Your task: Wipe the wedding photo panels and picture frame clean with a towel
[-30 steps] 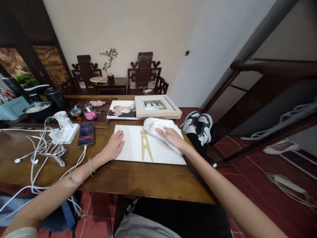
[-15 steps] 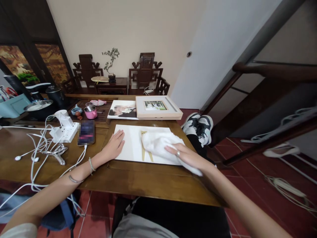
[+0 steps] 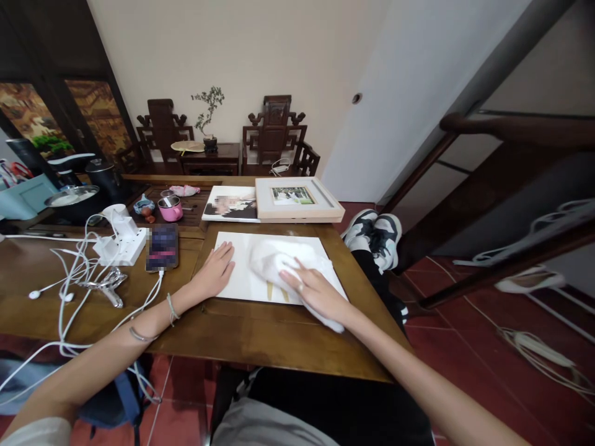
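Your right hand (image 3: 312,291) lies flat, fingers spread, pressing a crumpled white cloth (image 3: 279,260) onto the flat white rectangular board (image 3: 242,275) at the middle of the brown wooden worktop (image 3: 260,337). The cloth covers most of a gold stand piece (image 3: 270,291) on the board. Your left hand (image 3: 214,272) rests open, palm down, on the board's left edge. Just beyond the board sits a pale wooden picture frame (image 3: 297,201); left of it, a charging smartphone (image 3: 162,248) and a white power strip (image 3: 121,243).
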The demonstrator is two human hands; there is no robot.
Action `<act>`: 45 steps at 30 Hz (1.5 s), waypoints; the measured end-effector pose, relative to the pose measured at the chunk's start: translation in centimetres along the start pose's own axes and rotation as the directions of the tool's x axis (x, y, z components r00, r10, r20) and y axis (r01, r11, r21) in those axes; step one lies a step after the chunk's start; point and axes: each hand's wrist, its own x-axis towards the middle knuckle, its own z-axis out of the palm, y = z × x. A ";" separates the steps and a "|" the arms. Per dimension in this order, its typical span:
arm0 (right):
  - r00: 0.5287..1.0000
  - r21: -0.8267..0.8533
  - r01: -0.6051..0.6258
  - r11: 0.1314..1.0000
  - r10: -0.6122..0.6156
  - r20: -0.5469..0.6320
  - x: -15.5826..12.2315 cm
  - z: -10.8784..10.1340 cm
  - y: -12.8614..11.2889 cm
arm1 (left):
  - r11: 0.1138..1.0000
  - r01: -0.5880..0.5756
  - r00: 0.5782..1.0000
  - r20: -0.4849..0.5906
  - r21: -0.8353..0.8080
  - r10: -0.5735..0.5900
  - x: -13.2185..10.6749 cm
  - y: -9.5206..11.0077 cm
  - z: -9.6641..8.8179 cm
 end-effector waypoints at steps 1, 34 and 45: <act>0.999 -0.003 0.000 1.000 0.000 0.053 -1.3 -0.2 -0.2 | 1.000 -0.001 1.000 0.001 0.003 0.001 0.0 0.0 0.0; 0.960 -0.052 0.169 0.984 -0.152 0.236 1.2 -1.7 -1.4 | 1.000 0.008 1.000 -0.022 -0.005 -0.008 0.1 -0.1 0.2; 0.940 -0.467 0.330 0.820 -0.329 0.086 8.4 2.4 -2.5 | 0.999 -0.014 0.999 -0.050 -0.042 0.012 0.1 -0.1 0.2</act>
